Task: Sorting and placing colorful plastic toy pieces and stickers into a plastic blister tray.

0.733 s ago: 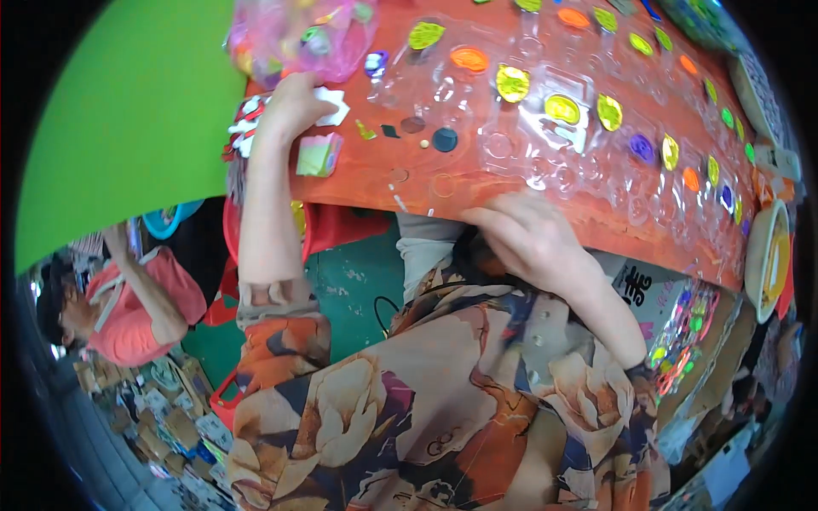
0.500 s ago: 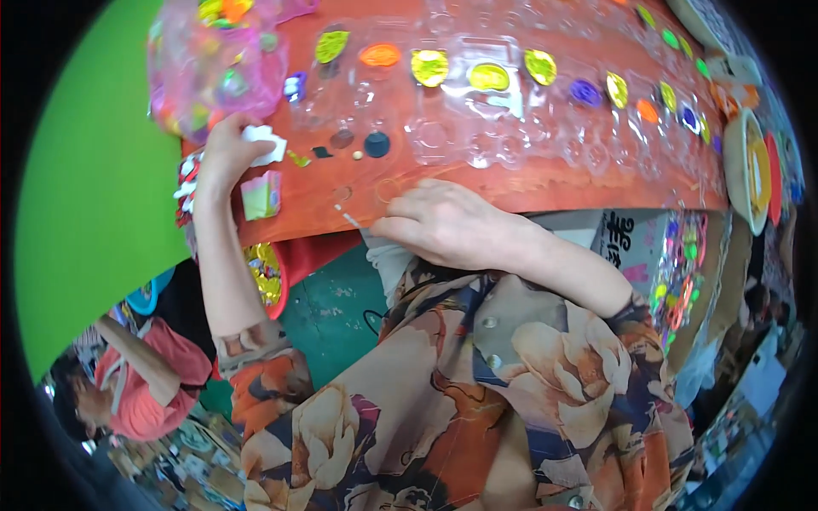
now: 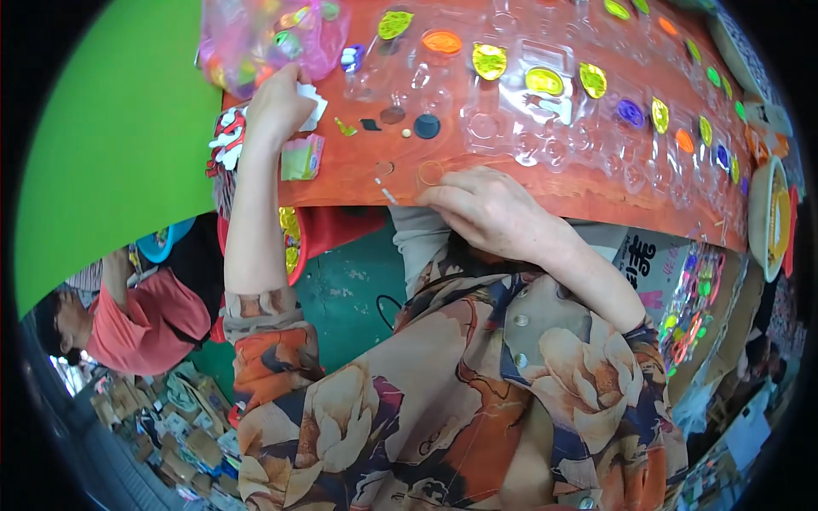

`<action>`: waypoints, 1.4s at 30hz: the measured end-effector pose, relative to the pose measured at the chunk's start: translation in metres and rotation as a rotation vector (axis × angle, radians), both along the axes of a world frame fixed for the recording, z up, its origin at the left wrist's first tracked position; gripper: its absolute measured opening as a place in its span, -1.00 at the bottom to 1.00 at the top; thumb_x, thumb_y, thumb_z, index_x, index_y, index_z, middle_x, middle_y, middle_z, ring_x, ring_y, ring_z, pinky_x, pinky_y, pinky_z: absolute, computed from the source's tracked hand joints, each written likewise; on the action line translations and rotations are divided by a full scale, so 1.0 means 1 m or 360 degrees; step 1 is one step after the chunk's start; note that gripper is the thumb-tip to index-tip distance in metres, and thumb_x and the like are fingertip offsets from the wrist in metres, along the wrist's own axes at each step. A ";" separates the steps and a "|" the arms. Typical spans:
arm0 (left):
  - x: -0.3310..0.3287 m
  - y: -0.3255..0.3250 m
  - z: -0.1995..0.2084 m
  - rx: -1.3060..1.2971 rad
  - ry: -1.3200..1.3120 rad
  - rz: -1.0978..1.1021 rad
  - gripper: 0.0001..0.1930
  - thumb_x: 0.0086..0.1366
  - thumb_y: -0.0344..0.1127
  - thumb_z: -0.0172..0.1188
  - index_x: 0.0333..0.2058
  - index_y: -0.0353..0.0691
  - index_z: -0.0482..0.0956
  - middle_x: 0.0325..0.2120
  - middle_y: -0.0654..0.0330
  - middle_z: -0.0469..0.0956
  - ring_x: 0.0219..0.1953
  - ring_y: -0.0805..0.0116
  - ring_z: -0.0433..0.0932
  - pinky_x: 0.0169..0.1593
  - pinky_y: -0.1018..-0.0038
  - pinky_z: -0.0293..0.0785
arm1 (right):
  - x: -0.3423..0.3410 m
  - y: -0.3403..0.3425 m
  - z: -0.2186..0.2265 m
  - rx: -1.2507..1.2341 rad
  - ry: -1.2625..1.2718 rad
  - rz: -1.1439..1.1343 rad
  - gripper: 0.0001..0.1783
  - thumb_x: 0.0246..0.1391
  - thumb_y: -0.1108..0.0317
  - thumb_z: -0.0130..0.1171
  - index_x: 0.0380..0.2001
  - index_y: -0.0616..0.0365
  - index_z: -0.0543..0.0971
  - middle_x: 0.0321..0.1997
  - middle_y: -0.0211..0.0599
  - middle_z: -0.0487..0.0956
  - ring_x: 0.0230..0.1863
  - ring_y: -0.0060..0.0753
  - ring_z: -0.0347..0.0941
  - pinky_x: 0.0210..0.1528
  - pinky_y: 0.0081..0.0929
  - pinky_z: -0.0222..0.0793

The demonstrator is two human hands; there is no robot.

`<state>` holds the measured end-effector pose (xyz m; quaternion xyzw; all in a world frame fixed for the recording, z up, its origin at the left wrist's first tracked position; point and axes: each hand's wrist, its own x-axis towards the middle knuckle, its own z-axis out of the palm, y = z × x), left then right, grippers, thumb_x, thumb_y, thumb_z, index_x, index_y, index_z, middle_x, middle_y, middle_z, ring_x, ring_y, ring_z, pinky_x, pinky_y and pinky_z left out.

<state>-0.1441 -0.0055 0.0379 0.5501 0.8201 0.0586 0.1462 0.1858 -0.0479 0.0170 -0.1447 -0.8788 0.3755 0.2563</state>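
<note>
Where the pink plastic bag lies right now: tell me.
In the head view, the pink plastic bag lies at the upper left, on the red table, just beyond the left hand.

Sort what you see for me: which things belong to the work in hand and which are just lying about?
Likely in the work, judging by the hands and layout: white piece and pink bag by the left hand; clear plastic trays.

Apparently lying about: black disc, yellow-green scrap, cardboard boxes.
</note>
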 end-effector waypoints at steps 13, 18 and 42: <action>-0.024 -0.009 0.015 0.0379 -0.0374 0.0158 -0.69 0.03 -0.43 0.30 -0.19 -0.32 0.59 -0.36 -0.01 0.67 -0.32 0.21 0.69 -0.23 0.34 0.60 | -0.069 0.030 0.020 0.0191 -0.0247 -0.0075 -0.80 0.09 0.48 0.12 -0.18 0.21 0.53 -0.26 -0.15 0.58 -0.25 0.04 0.56 -0.25 -0.12 0.49; -0.008 -0.032 0.049 0.0940 -0.1226 0.0605 -0.60 0.13 -0.44 0.39 -0.08 -0.42 0.50 -0.32 0.02 0.65 -0.39 0.31 0.68 -0.46 0.52 0.56 | -0.156 0.074 0.009 0.0362 -0.0216 -0.0262 -0.83 0.11 0.41 0.11 -0.23 0.17 0.58 -0.20 -0.15 0.60 -0.17 0.03 0.58 -0.13 -0.10 0.53; 0.017 -0.121 -0.020 0.1236 -0.3503 -0.0428 -0.75 0.23 -0.44 0.34 -0.19 0.10 0.55 0.02 0.08 0.29 -0.14 0.14 0.43 -0.29 0.43 0.44 | -0.195 0.101 0.018 0.0769 -0.0355 0.0145 -0.83 0.03 0.49 0.18 -0.25 0.17 0.59 -0.18 -0.14 0.58 -0.10 -0.04 0.57 -0.14 -0.19 0.52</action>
